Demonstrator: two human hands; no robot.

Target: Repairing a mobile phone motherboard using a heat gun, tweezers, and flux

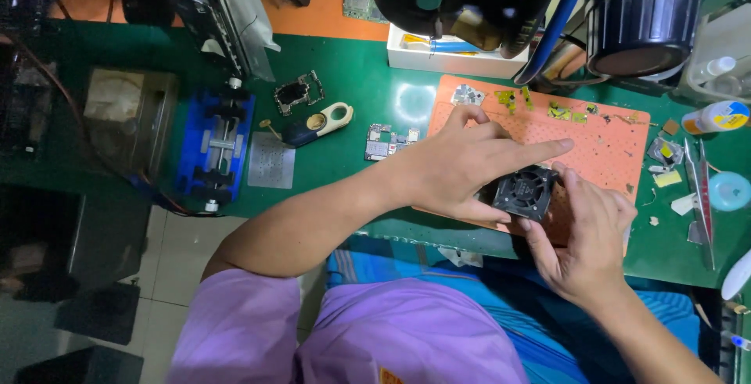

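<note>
Head view, looking straight down: both hands meet over the orange mat (602, 145) on the green worktop (352, 110). Between them sits a small black fan (524, 192), square-framed, its round grille facing up, held just above the mat's near edge.

The left hand (461, 166) comes in from the left, forearm bare, purple sleeve at the bottom of the frame. Its thumb presses the fan's near-left side, its index finger stretches out straight past the fan's top edge, and the other fingers are curled in. So it pinches the fan from the left.

The right hand (588, 243) cups the fan from the right and below, thumb lying up along the fan's right edge, fingers folded under it. Closed on the fan as well.

Around them: tiny yellow-green parts (557, 109) lie scattered along the mat's far edge. Left of the mat rests a small circuit board (389, 141), and further left a blue-and-cream tool (319, 124) with a round end. A blue clamp (215, 149) stands well apart at the left, a grey stencil plate (271, 160) just beside it. At the far right, a white bottle (716, 116) lies on its side, tweezers (702, 196) below it. A black ring-shaped lamp (643, 20) hangs over the top right.
</note>
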